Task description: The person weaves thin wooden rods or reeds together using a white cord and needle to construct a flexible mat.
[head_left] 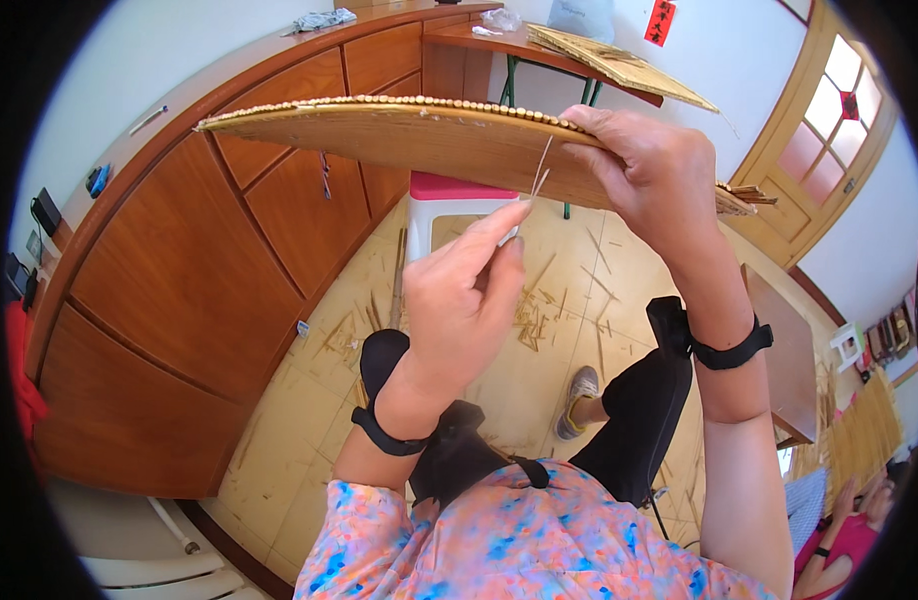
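A flat panel of thin stalks (419,125), laid side by side, is held up in front of me, tilted nearly edge-on. The round stalk ends line its upper edge. My right hand (659,165) grips the panel at its right part, thumb on the upper edge and fingers bent against the face. Below the panel, my left hand (464,290) pinches a thin pale string (540,180) between thumb and forefinger. One strand of the string runs up toward the panel near the right hand's fingers; a short loose end sticks out beside it.
A pink-topped white stool (459,190) stands beyond the panel. Brown cabinets (179,260) line the left. Stalk scraps (539,320) litter the tiled floor. Another stalk panel (629,70) lies on the far table. A brown table (784,350) and a seated person in pink (844,540) are at right.
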Demonstrator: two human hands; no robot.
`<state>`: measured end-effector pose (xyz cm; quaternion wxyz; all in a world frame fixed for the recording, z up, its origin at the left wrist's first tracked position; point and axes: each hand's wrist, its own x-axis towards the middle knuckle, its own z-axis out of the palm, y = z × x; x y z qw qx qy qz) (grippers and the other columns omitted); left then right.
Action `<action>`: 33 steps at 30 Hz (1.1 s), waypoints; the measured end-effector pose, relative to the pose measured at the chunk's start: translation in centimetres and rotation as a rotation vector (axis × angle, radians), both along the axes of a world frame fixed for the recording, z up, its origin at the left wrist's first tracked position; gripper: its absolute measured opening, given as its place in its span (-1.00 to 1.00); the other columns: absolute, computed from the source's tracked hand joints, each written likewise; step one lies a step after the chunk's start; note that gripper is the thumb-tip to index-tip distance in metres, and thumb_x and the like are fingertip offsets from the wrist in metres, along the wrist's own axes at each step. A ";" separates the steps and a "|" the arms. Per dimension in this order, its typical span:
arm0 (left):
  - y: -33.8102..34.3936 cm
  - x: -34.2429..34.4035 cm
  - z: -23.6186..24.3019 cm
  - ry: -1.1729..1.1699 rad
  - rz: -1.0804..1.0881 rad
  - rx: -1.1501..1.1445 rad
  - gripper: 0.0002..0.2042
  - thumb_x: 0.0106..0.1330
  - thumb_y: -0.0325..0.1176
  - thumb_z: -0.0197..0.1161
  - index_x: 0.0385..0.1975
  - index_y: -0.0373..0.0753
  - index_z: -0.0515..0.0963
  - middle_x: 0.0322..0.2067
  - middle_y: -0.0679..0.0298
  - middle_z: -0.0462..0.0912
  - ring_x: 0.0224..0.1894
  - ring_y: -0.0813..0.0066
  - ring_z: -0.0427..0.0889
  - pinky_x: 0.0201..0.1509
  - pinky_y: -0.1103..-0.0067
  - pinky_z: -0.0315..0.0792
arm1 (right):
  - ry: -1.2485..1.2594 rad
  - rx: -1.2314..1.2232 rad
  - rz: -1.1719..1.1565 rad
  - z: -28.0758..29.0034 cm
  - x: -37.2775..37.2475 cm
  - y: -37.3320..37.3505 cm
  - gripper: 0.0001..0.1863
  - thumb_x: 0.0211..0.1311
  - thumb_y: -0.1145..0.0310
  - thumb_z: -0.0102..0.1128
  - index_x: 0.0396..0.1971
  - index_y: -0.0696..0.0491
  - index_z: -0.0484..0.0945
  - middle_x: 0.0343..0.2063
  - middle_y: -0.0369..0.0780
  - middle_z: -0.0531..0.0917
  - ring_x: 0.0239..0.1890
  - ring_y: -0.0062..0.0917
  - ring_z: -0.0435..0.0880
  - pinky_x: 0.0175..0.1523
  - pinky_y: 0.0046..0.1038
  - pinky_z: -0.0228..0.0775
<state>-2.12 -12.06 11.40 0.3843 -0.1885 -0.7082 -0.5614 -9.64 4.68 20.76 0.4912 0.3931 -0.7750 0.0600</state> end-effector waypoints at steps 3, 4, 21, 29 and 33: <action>0.1 -1.5 1.1 0.119 0.073 -0.069 -0.75 0.16 -0.61 0.16 -0.15 -0.36 0.58 -0.41 0.05 0.65 -0.54 0.33 0.60 -0.41 0.60 0.45 | -0.038 0.017 0.037 0.9 -0.5 -0.1 -0.76 -0.04 0.31 0.33 -0.29 -0.05 0.68 -0.47 -0.27 0.68 -0.53 -0.37 0.61 -0.48 -0.43 0.40; 0.2 -1.9 1.4 0.126 0.076 -0.065 -0.75 0.16 -0.61 0.16 -0.15 -0.36 0.58 -0.41 0.05 0.65 -0.54 0.33 0.60 -0.41 0.60 0.45 | -0.066 0.029 0.046 1.3 -0.6 -0.1 -0.76 -0.04 0.30 0.33 -0.30 -0.04 0.68 -0.45 -0.26 0.68 -0.52 -0.36 0.62 -0.47 -0.42 0.41; 0.4 -4.5 3.7 0.171 0.166 -0.096 -0.80 0.15 -0.57 0.17 -0.22 -0.39 0.60 -0.36 -0.02 0.66 -0.37 0.18 0.68 -0.28 0.51 0.54 | -0.149 0.001 0.039 3.3 -1.8 -0.5 -0.75 0.03 0.39 0.34 -0.24 0.09 0.67 -0.34 -0.15 0.70 -0.37 -0.39 0.70 -0.31 -0.54 0.49; 0.4 -4.5 3.8 0.168 0.167 -0.087 -0.80 0.15 -0.58 0.17 -0.22 -0.39 0.60 -0.36 -0.03 0.66 -0.38 0.17 0.68 -0.29 0.51 0.54 | -0.195 0.018 0.064 3.4 -1.5 -0.7 -0.74 0.03 0.44 0.31 -0.21 0.09 0.66 -0.42 -0.16 0.68 -0.50 -0.40 0.61 -0.38 -0.52 0.42; 0.3 -4.6 3.5 0.163 0.169 -0.092 -0.79 0.15 -0.58 0.17 -0.21 -0.39 0.59 -0.36 -0.03 0.66 -0.38 0.17 0.68 -0.29 0.51 0.54 | -0.143 0.011 0.076 3.0 -2.1 -0.8 -0.77 0.02 0.40 0.29 -0.25 0.03 0.67 -0.48 -0.21 0.66 -0.53 -0.38 0.59 -0.44 -0.47 0.39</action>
